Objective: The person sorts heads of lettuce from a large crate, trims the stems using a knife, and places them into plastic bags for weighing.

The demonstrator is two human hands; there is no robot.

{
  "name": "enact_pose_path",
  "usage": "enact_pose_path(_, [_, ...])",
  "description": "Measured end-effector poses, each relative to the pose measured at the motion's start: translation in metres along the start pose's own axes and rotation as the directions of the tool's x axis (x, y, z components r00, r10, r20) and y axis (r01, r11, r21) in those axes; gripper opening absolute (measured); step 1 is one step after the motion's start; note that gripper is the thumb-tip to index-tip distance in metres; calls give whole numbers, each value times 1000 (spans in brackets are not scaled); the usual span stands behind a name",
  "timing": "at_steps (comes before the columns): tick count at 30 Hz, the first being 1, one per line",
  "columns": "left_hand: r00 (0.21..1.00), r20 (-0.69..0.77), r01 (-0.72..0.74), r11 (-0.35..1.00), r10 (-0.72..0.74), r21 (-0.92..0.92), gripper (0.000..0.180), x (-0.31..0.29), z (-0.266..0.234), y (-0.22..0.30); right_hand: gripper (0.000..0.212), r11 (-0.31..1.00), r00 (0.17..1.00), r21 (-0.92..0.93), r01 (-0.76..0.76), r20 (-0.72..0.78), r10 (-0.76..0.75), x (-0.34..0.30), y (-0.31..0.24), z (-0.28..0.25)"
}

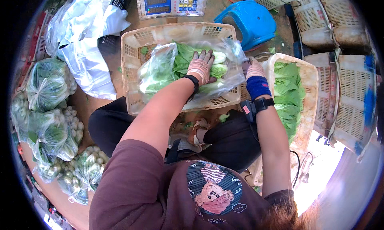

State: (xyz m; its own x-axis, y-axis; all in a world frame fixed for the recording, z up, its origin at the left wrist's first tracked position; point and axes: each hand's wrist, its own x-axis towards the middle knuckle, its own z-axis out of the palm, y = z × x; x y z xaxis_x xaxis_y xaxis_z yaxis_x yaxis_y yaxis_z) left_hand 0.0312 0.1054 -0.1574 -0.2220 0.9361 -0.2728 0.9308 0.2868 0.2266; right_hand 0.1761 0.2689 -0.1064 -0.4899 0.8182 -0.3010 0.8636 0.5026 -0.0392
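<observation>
My left hand (202, 67), in a pale glove with dark fingertips, lies flat with fingers spread on a bunch of leafy greens (185, 54) with white stalks. The greens lie on their side in a clear plastic bag (237, 79), inside a worn off-white crate (180, 27). At the crate's right end, my right hand (253, 69) is closed on the edge of the bag's mouth. The bag's far end, to the left, is full of leaves. My right fingertips are partly hidden.
More leafy greens (289, 96) fill a second crate (311, 80) at my right. A scale (172, 4) and a blue plastic stool (258, 24) stand beyond. Flat plastic bags (86, 30) and several filled bags of vegetables (49, 84) lie left; stacked crates (352, 94) line the right.
</observation>
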Motion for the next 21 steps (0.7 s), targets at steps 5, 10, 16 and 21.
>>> enact_pose_path(5, [995, -78, -59, 997, 55, -58, 80, 7, -4, 20, 20, 95, 966, 973, 209, -190, -177, -32, -14, -2])
enact_pose_path(10, [996, -67, -64, 998, 64, -7, 65, 27, 56, 6, 31, 231, 833, 883, 409, -257, -491, -123, -52, -60])
enact_pose_path(16, [953, -257, -206, 964, 158, -171, 42, 64, 52, -22, 42, -376, 841, 869, -322, 80, -536, -136, -47, -89])
enact_pose_path(21, [868, -81, 186, 473, -490, -861, 34, 36, -25, -107, 26, -547, 927, 821, -162, -63, -370, -122, -44, -97])
